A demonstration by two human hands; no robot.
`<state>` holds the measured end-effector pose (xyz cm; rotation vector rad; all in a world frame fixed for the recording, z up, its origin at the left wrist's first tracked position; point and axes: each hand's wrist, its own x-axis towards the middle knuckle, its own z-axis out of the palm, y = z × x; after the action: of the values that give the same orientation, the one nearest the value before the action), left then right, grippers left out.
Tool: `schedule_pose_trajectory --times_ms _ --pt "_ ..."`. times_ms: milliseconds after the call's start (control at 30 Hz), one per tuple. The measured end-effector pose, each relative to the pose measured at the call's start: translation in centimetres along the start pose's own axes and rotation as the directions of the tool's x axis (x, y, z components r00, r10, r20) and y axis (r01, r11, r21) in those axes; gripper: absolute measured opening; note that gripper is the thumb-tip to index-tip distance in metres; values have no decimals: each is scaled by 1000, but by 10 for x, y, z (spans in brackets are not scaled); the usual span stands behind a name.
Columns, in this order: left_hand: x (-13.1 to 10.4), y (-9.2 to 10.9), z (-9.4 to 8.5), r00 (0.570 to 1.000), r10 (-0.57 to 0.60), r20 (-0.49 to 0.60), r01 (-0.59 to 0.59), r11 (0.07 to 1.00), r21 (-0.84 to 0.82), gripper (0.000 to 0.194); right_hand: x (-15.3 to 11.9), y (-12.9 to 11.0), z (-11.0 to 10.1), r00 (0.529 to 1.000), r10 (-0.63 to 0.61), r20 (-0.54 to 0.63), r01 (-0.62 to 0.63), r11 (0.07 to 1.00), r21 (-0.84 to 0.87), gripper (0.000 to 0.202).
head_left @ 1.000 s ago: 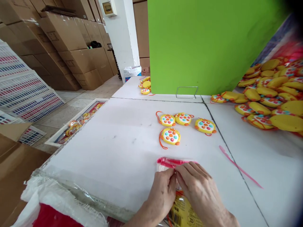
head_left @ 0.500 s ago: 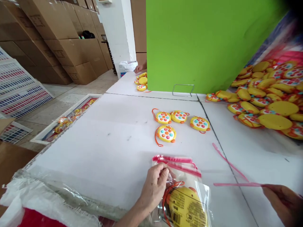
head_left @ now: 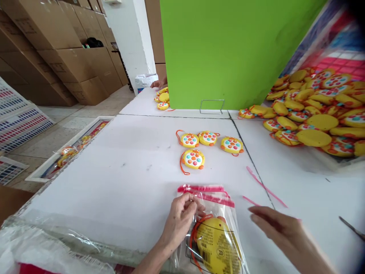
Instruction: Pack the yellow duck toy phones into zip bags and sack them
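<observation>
My left hand (head_left: 182, 213) is closed on the upper left part of a clear plastic bag (head_left: 237, 228) with a pink top strip. Inside the bag lies a yellow toy (head_left: 218, 243), its printed back facing up, with an orange cord beside it. Other pink-topped bags appear to lie beneath. To the right of the bag, above the table, my right hand (head_left: 281, 230) has its fingers stretched out and slightly apart, with nothing in them. Near it lie two pink strips, one long (head_left: 266, 186) and one short visible piece (head_left: 251, 200) partly hidden by the hand.
Several yellow toys with coloured buttons (head_left: 193, 159) lie mid-table. A large toy pile (head_left: 313, 121) is at right. A green panel (head_left: 222, 53) stands behind; another person's hand (head_left: 159, 83) shows past it. Dark pointed tool (head_left: 352, 228) at right edge. Cartons (head_left: 85, 64) at left.
My right hand has let go of a pink strip, which now lies on the table, and has moved left toward the bag. My left hand keeps its hold. The view has shifted slightly right.
</observation>
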<state>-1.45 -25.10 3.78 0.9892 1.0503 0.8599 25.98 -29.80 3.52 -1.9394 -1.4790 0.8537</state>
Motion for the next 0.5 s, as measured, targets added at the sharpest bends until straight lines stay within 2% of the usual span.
schedule_pose_trajectory --times_ms 100,200,300,500 --pt "1 0 1 1000 4 -3 -4 1000 9 14 13 -37 35 967 16 253 -65 980 187 34" --pt "1 0 1 1000 6 -15 -6 999 42 14 24 -41 43 940 -12 341 -90 955 281 30" --pt "-1 1 -1 999 2 -33 1 996 89 16 24 -29 38 941 -17 337 -96 945 314 31" --pt "-2 1 -6 996 -11 -93 21 994 103 17 11 -13 35 974 -30 225 -62 918 391 31"
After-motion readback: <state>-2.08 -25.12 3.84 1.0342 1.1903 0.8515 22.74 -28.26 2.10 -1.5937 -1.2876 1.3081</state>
